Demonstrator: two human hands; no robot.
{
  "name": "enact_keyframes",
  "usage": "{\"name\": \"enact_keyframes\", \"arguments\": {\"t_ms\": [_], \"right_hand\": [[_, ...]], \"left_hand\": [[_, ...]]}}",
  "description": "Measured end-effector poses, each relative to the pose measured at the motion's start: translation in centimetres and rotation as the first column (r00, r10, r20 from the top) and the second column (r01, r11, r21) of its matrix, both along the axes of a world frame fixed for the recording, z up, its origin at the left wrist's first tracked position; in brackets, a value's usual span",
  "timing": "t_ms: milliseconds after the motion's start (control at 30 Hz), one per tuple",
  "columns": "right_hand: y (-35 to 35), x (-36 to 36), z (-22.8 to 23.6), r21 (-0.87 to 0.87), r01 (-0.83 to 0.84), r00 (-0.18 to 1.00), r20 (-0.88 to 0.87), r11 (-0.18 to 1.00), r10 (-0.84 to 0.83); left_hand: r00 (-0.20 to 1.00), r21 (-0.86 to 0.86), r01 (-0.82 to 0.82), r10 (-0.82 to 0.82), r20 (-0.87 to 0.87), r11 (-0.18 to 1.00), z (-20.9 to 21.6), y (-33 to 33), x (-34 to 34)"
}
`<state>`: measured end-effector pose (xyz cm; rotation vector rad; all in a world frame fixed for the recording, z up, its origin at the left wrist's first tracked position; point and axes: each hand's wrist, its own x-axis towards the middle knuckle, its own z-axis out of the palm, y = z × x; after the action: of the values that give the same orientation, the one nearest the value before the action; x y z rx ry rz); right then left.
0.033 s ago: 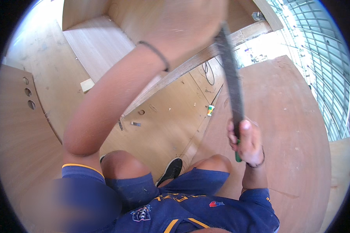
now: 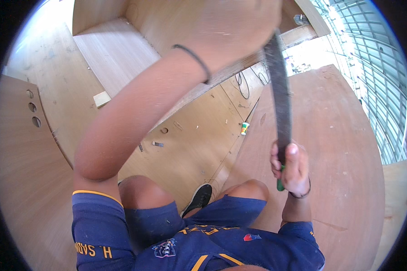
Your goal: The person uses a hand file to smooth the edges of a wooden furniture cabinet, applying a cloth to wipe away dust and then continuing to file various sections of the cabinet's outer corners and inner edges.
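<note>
A long flat metal file (image 2: 280,97) with a green handle (image 2: 281,183) runs lengthwise in front of me. My right hand (image 2: 294,167) is closed around its handle end, thumb along the top. Close to the camera at the top, my left hand (image 2: 242,27) covers the file's far end and moves with it; its fingers are mostly hidden or cut off by the frame. Near the left hand, the file crosses over the edge of a wooden cabinet (image 2: 208,90). Whether it touches that edge I cannot make out.
To my right lies a large reddish-brown plywood panel (image 2: 334,135). Another panel (image 2: 27,149) with three round holes is at the left. On the floor are a small white-and-green container (image 2: 244,128), a wood offcut (image 2: 101,99) and a black cable (image 2: 242,88).
Both hands and the file have shifted a little to the right together. The cabinet and the panels have stayed where they were.
</note>
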<state>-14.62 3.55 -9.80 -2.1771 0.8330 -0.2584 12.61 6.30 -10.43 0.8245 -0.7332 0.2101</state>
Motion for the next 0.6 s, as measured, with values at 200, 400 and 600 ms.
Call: {"name": "enact_keyframes", "arguments": {"t_ms": [200, 400, 600], "right_hand": [[-0.7, 1.4, -0.9, -0.006, -0.007, 1.0, -0.012, 1.0, 0.007], [-0.4, 5.0, -1.1, 0.165, -0.022, 1.0, -0.002, 0.986, 0.023], [0.0, 0.3, -0.7, 0.116, -0.003, 0.998, 0.057, 0.993, -0.003]], "left_hand": [[0.995, 0.032, 0.014, -0.011, -0.094, 0.999, -1.8, 0.1, 1.6], [0.998, 0.046, -0.064, 0.064, 0.004, 0.997, -2.6, -2.1, 4.9], [0.997, 0.177, 0.07, -0.062, -0.051, 0.982, -0.5, -1.1, 0.5]]}}
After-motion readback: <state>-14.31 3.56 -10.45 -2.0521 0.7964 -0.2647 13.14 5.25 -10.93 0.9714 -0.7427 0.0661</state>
